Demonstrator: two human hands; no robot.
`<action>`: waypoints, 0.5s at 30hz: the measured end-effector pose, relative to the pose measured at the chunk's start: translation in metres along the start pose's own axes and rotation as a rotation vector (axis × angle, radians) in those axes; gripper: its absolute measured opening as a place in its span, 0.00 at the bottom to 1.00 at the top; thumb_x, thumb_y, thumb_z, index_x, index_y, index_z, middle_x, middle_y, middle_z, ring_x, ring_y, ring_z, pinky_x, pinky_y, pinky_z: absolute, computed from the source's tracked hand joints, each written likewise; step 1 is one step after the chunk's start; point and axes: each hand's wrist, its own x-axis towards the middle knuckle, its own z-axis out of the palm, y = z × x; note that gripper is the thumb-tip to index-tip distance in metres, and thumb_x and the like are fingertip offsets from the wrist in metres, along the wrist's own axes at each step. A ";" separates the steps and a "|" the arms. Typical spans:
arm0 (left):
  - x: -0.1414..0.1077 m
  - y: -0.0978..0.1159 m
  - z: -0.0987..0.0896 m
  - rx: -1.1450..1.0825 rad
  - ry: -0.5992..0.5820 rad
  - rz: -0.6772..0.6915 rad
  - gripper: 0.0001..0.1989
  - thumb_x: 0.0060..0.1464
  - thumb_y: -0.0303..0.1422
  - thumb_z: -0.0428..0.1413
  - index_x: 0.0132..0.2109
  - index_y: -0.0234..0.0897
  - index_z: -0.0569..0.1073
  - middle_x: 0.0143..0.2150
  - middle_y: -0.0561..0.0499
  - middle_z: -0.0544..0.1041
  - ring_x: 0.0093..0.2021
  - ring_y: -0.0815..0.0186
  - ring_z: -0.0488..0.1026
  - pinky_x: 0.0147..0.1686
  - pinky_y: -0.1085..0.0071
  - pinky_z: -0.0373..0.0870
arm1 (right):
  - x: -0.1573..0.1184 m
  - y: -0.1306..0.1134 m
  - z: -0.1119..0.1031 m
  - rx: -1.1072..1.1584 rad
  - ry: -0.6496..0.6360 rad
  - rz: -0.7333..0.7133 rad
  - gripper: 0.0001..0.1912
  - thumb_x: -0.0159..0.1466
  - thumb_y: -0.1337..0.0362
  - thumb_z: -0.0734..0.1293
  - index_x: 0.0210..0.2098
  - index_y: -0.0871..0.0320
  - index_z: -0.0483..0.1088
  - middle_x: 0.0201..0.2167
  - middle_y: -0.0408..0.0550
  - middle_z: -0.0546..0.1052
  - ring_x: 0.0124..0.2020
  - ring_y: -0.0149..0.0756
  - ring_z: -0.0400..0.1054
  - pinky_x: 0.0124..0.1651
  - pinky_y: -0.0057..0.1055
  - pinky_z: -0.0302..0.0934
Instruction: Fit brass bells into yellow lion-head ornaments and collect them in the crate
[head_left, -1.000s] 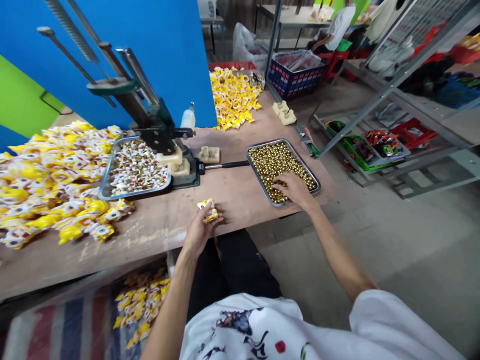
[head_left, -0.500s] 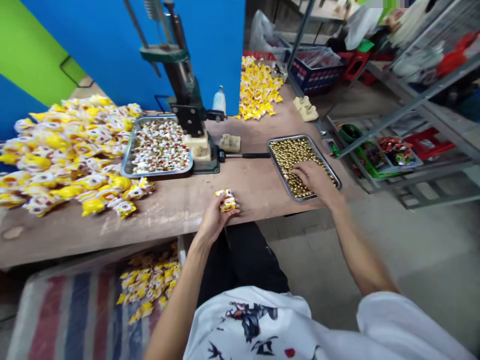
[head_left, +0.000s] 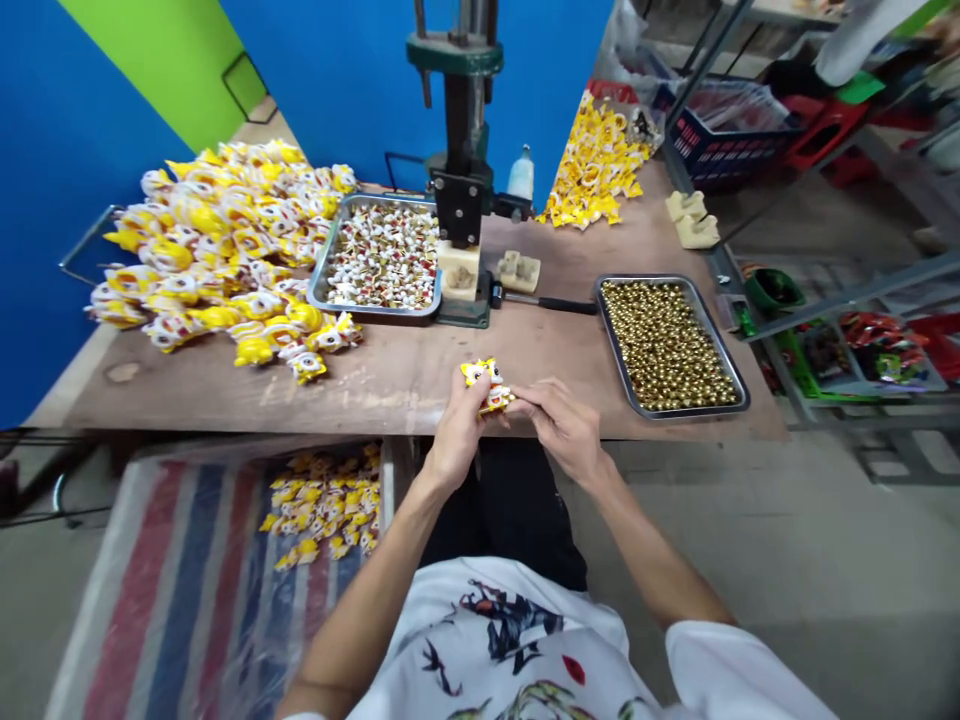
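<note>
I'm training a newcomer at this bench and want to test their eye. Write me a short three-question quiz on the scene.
1. Which hand's thumb lies over the front of the small yellow-and-white figure?
A) right
B) left

2. True or false: the metal tray of gold-coloured beads sits to the person's right of the press.

3. Fill in the colour: the panel directly behind the press is ____.

Key:
1. B, the left hand
2. True
3. Blue

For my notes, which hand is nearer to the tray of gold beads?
Right. The right hand is left of the tray, apart from it; the left hand, holding a figure, is farther left.
</note>
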 end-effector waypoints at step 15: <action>-0.022 0.002 -0.030 0.081 0.034 -0.004 0.14 0.69 0.42 0.65 0.53 0.42 0.73 0.43 0.52 0.76 0.39 0.65 0.75 0.37 0.73 0.74 | -0.009 -0.007 0.058 -0.071 0.048 -0.133 0.21 0.80 0.68 0.61 0.69 0.48 0.69 0.46 0.54 0.83 0.44 0.50 0.80 0.46 0.48 0.79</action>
